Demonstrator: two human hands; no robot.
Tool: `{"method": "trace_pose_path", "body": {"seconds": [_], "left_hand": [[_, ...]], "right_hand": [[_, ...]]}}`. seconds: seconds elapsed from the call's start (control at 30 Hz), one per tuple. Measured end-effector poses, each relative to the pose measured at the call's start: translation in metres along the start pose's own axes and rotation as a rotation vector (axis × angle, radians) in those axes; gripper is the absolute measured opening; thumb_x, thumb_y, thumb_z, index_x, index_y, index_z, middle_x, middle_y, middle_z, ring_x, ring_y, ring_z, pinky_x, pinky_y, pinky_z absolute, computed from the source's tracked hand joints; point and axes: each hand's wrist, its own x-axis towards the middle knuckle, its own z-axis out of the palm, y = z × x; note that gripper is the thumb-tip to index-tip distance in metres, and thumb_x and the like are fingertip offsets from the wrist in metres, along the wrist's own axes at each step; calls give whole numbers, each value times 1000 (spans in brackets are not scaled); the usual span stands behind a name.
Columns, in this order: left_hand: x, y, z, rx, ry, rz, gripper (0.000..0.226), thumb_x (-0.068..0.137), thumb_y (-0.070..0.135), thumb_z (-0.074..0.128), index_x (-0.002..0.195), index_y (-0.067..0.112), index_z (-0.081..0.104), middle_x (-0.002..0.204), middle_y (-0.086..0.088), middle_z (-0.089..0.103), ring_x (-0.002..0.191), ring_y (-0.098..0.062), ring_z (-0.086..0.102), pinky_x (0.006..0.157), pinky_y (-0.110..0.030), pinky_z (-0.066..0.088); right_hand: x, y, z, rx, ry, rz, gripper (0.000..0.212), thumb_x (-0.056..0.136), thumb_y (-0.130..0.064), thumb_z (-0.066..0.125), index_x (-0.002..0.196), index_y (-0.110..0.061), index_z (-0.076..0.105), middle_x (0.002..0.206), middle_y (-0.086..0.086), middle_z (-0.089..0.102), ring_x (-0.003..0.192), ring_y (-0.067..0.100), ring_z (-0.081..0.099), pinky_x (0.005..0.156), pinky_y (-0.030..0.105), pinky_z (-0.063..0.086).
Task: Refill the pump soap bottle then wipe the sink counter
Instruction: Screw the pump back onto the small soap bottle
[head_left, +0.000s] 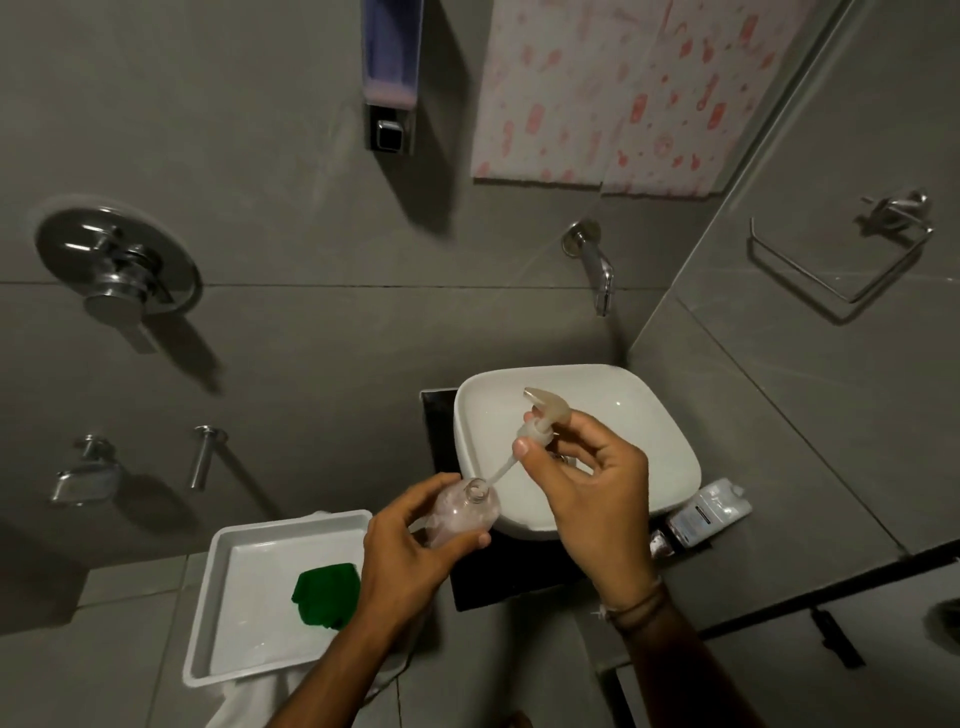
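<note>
My left hand (410, 545) grips a clear soap bottle (464, 512), tilted, its open neck facing up. My right hand (592, 493) holds the translucent pump head (543, 415) above and to the right of the bottle, over the white sink basin (649, 415). The pump's thin tube (501, 470) slants down, and its tip is at the bottle's mouth. The basin stands on a black counter (498, 582). A soap refill pouch (709, 512) lies on the counter to the basin's right. A green cloth (324, 592) lies in a white tray (218, 597) at the left.
A wall tap (595, 265) sticks out above the basin. A wall soap dispenser (389, 78) and a patterned towel (623, 93) hang higher up. Shower valve (117, 265) and small taps (208, 457) are on the left wall; a towel ring (841, 260) is at the right.
</note>
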Motion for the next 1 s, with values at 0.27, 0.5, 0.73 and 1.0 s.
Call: {"method": "trace_pose_path", "body": {"seconds": [0.27, 0.5, 0.73, 1.0], "left_hand": [[-1, 10, -8, 5, 6, 10, 66, 69, 25, 98, 128, 35, 70, 123, 14, 76, 116, -9, 70, 84, -19, 61], [4, 12, -12, 19, 0, 10, 63, 71, 23, 97, 128, 33, 70, 124, 12, 76, 116, -8, 71, 85, -19, 62], [10, 14, -17, 16, -13, 11, 66, 69, 27, 98, 128, 32, 71, 123, 17, 76, 117, -7, 70, 86, -21, 62], [13, 13, -19, 9, -10, 6, 65, 68, 33, 98, 127, 35, 71, 122, 18, 76, 117, -9, 71, 88, -25, 63]], "right_hand": [[-12, 22, 25, -177, -197, 20, 49, 79, -12, 86, 95, -57, 74, 96, -33, 74, 99, -7, 70, 82, 8, 55], [-11, 36, 31, -301, -176, 10, 36, 66, -40, 87, 93, -57, 70, 95, -33, 73, 102, -5, 66, 82, 16, 51], [1, 35, 24, -275, -307, 29, 60, 76, -29, 85, 118, -61, 58, 114, -35, 68, 114, -4, 64, 86, 10, 54], [4, 46, 23, -298, -344, 57, 79, 73, -31, 89, 135, -51, 45, 120, -28, 67, 120, 1, 62, 94, 12, 53]]}}
